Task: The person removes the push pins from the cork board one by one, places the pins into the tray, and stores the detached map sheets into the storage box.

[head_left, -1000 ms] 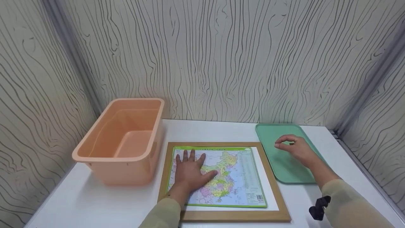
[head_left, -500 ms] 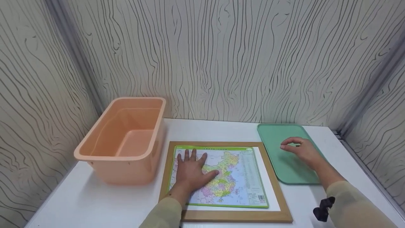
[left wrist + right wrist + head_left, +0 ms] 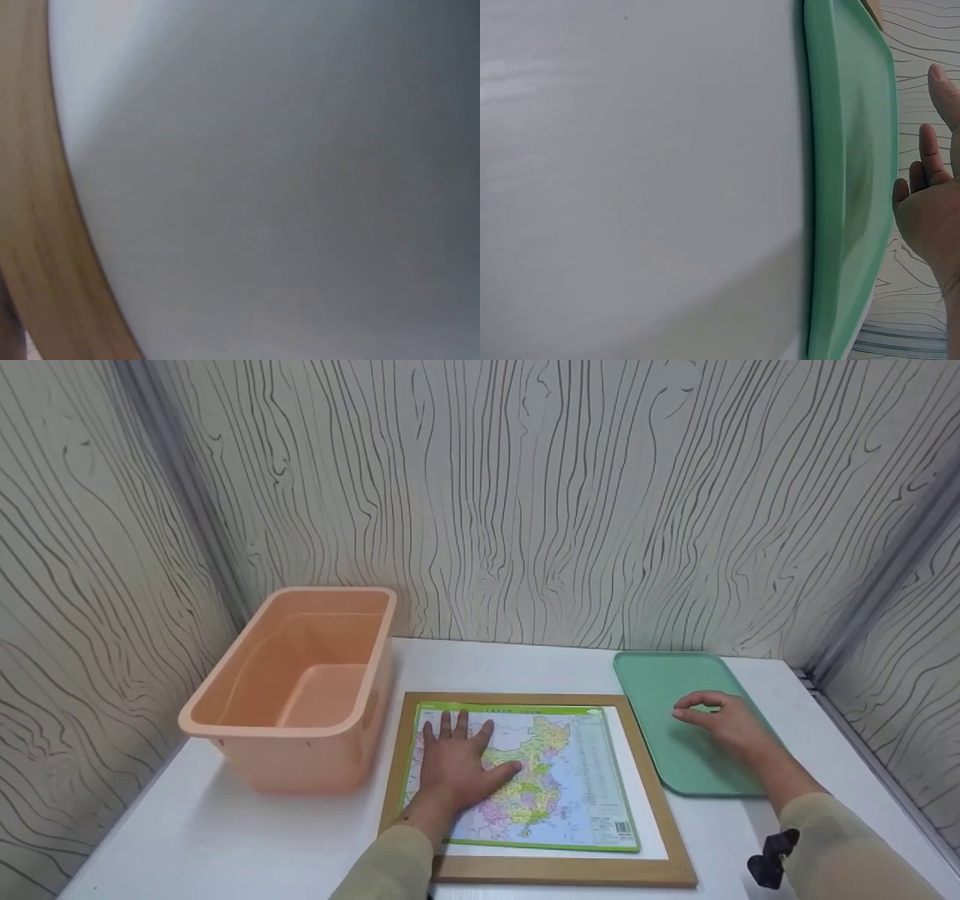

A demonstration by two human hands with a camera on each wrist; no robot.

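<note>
With the left hand (image 3: 457, 769) pressing flat on the colourful rectangular map sheet (image 3: 551, 776), its grip wide, the sheet can slide within the wooden frame (image 3: 652, 791) should the loosely curled, empty right hand (image 3: 724, 724) jolt the green plastic tray (image 3: 660, 679).

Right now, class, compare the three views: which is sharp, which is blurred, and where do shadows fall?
Head view: sharp and evenly lit, the map under the left hand legible; walls bow at the edges. Left wrist view: too close, blurred; only the wooden frame and white board show. Right wrist view: fairly sharp on the green tray, soft shadow across the table.
</note>
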